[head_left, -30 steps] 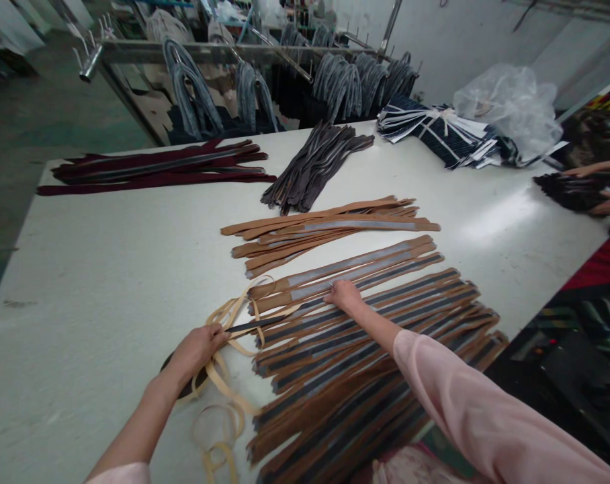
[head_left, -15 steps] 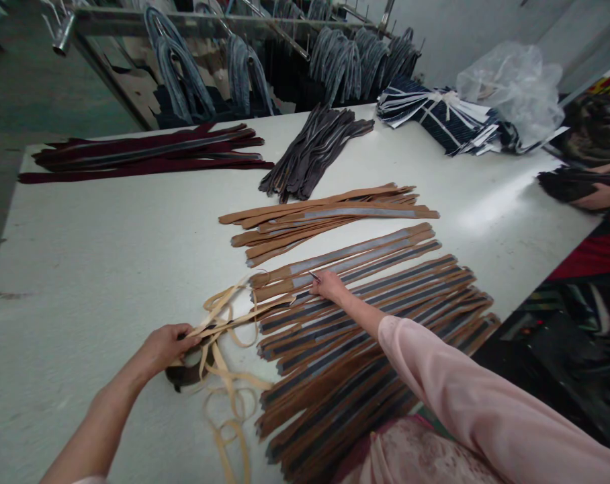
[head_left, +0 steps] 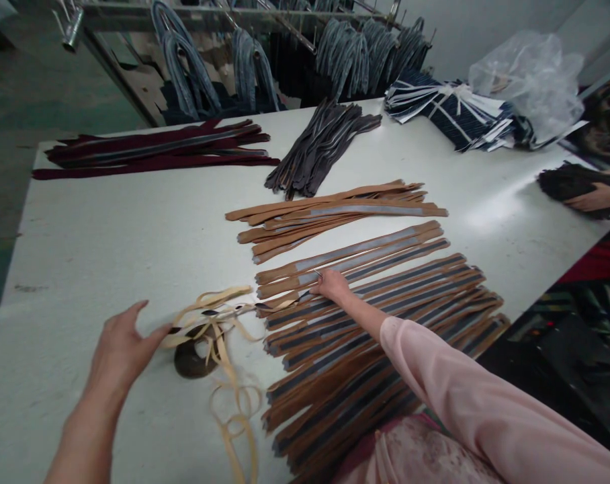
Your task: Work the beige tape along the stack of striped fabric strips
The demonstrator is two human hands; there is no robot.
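My left hand (head_left: 118, 343) hovers open above the white table (head_left: 108, 249), fingers spread, just left of a tangle of tan paper strips (head_left: 219, 336) that lies over a dark round tape roll (head_left: 191, 359). My right hand (head_left: 331, 284) rests closed on a brown fabric strip with a grey band (head_left: 350, 259), pinching a thin pointed tool whose tip shows at the fingers. In front of it lies a wide fan of brown and navy strips (head_left: 380, 349).
Another brown strip pile (head_left: 330, 215), a grey strip pile (head_left: 322, 144) and a maroon strip pile (head_left: 148, 154) lie farther back. A navy bundle (head_left: 446, 114) and a clear plastic bag (head_left: 529, 74) sit far right. Another person's hands (head_left: 594, 195) hold dark fabric at the right edge. A rack with hanging strips (head_left: 254, 60) stands behind.
My left hand has let go of the tan paper strips and drawn back to the left, opening. The strips now lie loose over the tape roll. My right hand has stayed in place.
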